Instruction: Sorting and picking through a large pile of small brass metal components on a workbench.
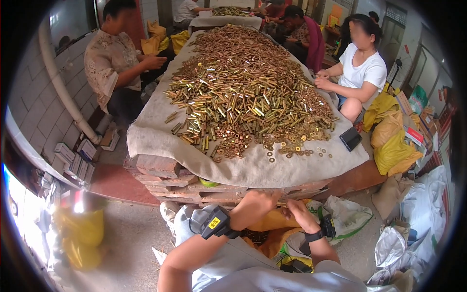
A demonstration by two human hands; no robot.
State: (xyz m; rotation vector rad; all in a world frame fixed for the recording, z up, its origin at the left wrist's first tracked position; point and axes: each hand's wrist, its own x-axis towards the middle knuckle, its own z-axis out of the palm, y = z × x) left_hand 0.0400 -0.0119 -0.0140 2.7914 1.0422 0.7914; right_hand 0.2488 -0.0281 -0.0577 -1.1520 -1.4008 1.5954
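My left hand [255,209] and my right hand [300,215] meet above my lap, just off the table's near edge, with fingers closed. A small brass-coloured metal piece [281,204] shows between them, at my right fingertips. Whatever the left fingers hold is hidden. Below my hands an orange-yellow sack [273,225] gapes, with dark metal pieces inside. Ahead, a long heap of brass-coloured metal sleeves [238,97] covers the cloth-topped table [160,138]. Hex nuts [232,137] and flat washers [296,152] lie loose at the heap's near edge.
A black box-shaped device [350,138] sits at the table's right corner. Stacked bricks [168,176] support the near end. One person [114,63] sits left, another [362,68] right, with more farther back. Yellow sacks [396,146] and white sacks [423,199] crowd the right side.
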